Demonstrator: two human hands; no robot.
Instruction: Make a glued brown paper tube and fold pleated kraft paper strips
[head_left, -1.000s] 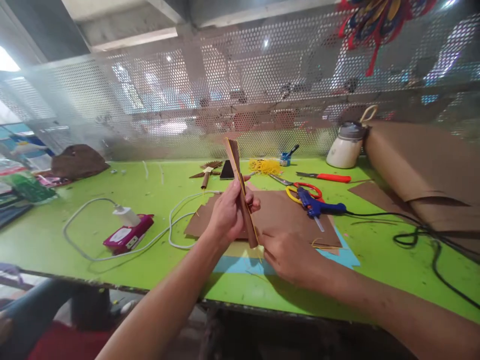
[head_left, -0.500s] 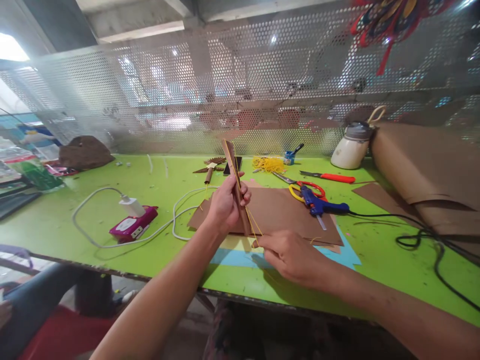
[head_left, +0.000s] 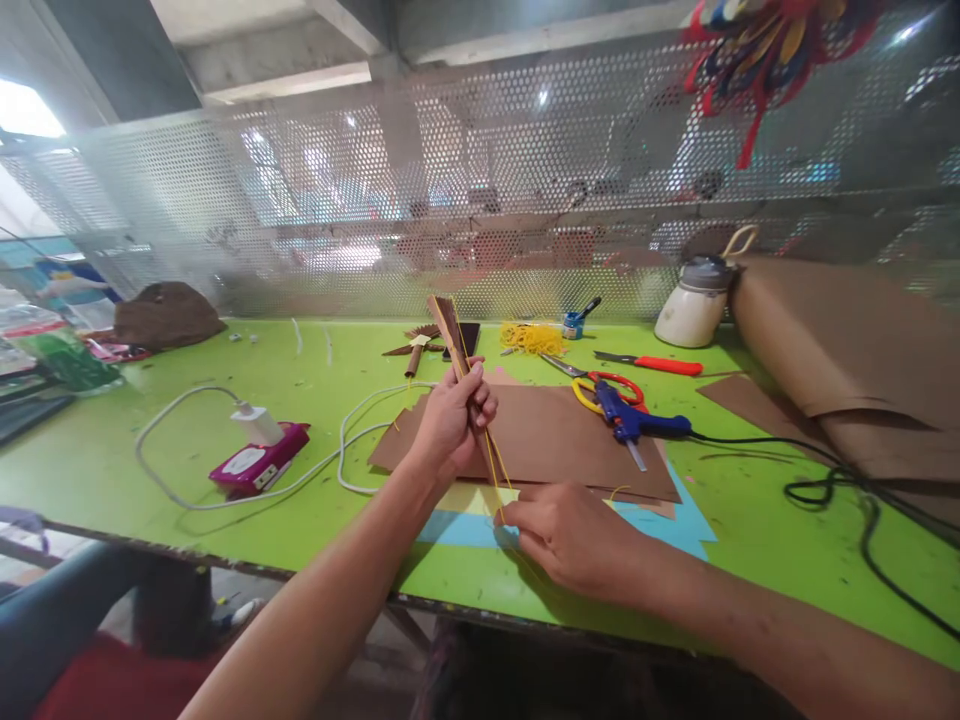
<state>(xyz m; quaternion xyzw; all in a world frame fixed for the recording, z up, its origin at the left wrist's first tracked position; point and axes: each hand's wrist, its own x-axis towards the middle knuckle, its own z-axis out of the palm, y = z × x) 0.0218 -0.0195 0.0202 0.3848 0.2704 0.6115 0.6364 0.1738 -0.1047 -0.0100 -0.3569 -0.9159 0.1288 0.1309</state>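
My left hand point(head_left: 455, 415) is closed around a narrow bundle of folded brown paper point(head_left: 448, 330), which stands tilted above the table. Yellow string point(head_left: 493, 455) runs along the bundle and down from it to my right hand point(head_left: 574, 535). There the thumb and fingertips pinch the string below the bundle's lower end. Under both hands lie brown paper sheets point(head_left: 555, 440), with light blue paper point(head_left: 465, 528) showing beneath their near edge. Behind my left hand rests a small brown paper piece with a stem point(head_left: 412, 360), beside a dark phone point(head_left: 469, 340).
Right of the hands lie scissors point(head_left: 589, 385), a blue glue gun point(head_left: 637, 415) with a black cord, and a red-handled knife point(head_left: 667, 365). Yellow string scraps point(head_left: 532, 338) and a white jug point(head_left: 690, 305) stand further back. A purple power adapter point(head_left: 259, 462) with a white cable lies left.
My right hand has drawn slightly down and left with the string. The paper bundle tilts a little further left in my left hand. The camera view has shifted slightly.
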